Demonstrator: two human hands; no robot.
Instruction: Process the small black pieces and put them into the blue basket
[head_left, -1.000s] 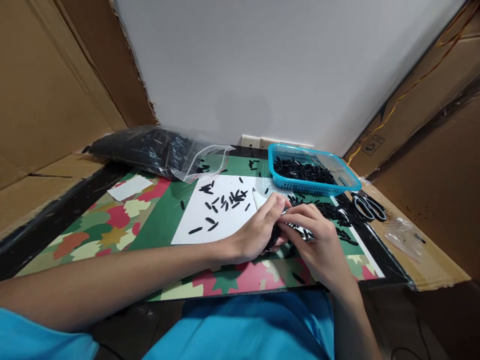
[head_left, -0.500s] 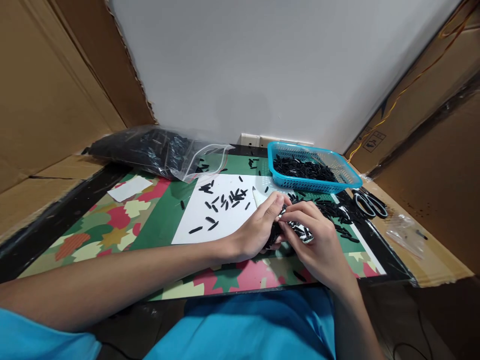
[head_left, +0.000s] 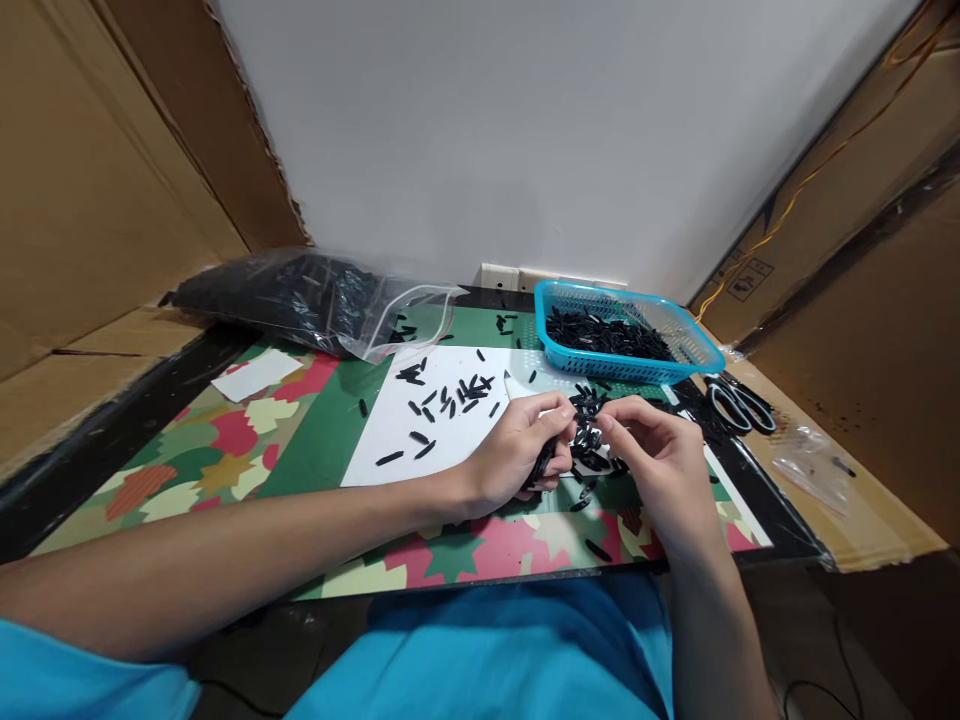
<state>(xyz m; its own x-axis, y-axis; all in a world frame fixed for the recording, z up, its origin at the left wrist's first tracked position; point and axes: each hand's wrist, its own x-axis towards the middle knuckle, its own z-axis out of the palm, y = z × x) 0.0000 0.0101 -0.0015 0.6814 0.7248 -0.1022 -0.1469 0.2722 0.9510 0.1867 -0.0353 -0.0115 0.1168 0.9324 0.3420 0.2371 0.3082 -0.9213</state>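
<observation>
The left hand (head_left: 517,455) lies on the counter (head_left: 225,440) with its fingers curled narrow around a bunch of small black pieces (head_left: 544,462), thumb and forefinger pinched together at its 3 o'clock side. The right hand (head_left: 664,465) faces it from 3 o'clock, fingers bent and fingertips (head_left: 606,422) drawn close; whether they actually grip a piece cannot be told. Between the two hands sits a small heap of loose black pieces (head_left: 586,440), with a few more strewn on the counter toward 6 o'clock of that heap.

At 10 o'clock from the left hand lies a white sheet (head_left: 390,440) — flat on the patterned mat (head_left: 195,450), with scattered black pieces (head_left: 450,395) spread over its upper half. At 12 to 1 o'clock from the hands stands a blue basket (head_left: 697,350) partly filled with the same black pieces. Just beside the basket, at its 4 o'clock, a pair of scissors (head_left: 739,405) lies on the counter's dark edge, and a small clear bag (head_left: 814,465) rests further out toward 4 o'clock on the cardboard (head_left: 862,520).

Far at 10 o'clock from the white sheet lies a large clear zip bag (head_left: 300,300) stuffed with black pieces, its mouth open toward the sheet. A small white card (head_left: 256,374) sits on the mat at 9 o'clock of the sheet, well apart from the hands. Cardboard walls stand on both sides — a white wall (head_left: 525,150) closes the back.
</observation>
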